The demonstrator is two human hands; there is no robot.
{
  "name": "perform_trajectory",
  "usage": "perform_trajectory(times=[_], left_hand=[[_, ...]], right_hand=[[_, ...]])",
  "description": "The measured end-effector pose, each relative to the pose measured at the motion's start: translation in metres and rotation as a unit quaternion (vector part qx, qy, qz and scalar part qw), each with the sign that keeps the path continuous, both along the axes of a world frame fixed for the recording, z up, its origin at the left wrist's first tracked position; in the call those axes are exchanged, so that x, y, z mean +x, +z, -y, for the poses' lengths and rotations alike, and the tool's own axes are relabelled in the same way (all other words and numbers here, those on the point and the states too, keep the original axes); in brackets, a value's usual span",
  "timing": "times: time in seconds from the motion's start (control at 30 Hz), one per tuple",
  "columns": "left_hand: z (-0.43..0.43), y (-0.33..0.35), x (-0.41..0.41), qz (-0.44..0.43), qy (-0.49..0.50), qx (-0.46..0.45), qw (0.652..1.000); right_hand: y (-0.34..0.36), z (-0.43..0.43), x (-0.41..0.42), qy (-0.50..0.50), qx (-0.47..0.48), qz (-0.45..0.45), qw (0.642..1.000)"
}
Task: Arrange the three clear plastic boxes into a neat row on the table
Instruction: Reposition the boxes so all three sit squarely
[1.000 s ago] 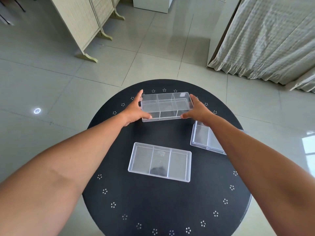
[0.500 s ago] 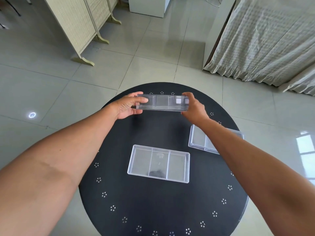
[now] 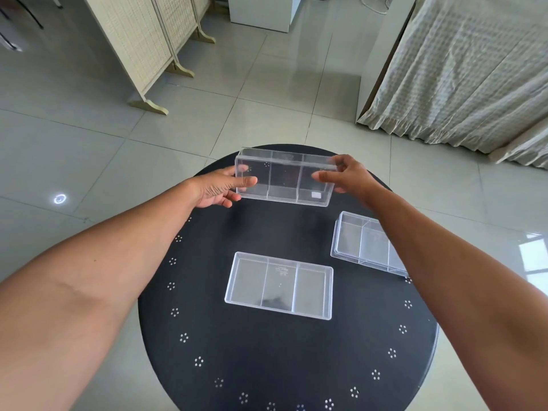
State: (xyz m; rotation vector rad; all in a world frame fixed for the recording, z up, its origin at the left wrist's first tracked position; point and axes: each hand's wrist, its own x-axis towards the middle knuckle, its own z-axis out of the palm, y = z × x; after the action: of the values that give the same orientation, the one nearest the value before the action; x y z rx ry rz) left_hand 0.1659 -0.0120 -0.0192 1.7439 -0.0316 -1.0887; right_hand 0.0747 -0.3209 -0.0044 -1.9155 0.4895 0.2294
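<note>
A clear three-compartment plastic box [image 3: 284,178] is held above the far part of the round black table [image 3: 267,366], tipped so its underside faces me. My left hand [image 3: 219,188] grips its left end and my right hand [image 3: 347,176] grips its right end. A second clear box [image 3: 280,284] lies flat near the table's middle, open side up. A third clear box [image 3: 364,243] lies at the right, turned at an angle, with my right forearm hiding its right end.
The table has a ring of small white flower marks near its rim. Beyond it is grey tiled floor, a folding wicker screen [image 3: 142,46] at the far left, a white cabinet [image 3: 264,10] at the back and a pale curtain [image 3: 462,69] at the far right.
The far box was lifted off the table by both hands and turned over, from open side up, through edge-on, to bottom facing me. The other two boxes stayed put.
</note>
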Motion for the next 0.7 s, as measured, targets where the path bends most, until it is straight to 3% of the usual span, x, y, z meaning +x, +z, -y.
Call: perform_trajectory(times=[0.13, 0.4, 0.7], left_hand=[[0.005, -0.004, -0.001, 0.027, 0.024, 0.055, 0.998], [0.027, -0.020, 0.003, 0.064, 0.164, 0.088, 0.980], [0.044, -0.035, -0.002, 0.074, 0.162, 0.122, 0.976]], right_hand=[[-0.003, -0.008, 0.002, -0.077, 0.062, -0.017, 0.995], [-0.012, -0.029, 0.012, -0.154, 0.091, -0.070, 0.981], [-0.026, -0.028, 0.022, -0.138, 0.004, -0.138, 0.981]])
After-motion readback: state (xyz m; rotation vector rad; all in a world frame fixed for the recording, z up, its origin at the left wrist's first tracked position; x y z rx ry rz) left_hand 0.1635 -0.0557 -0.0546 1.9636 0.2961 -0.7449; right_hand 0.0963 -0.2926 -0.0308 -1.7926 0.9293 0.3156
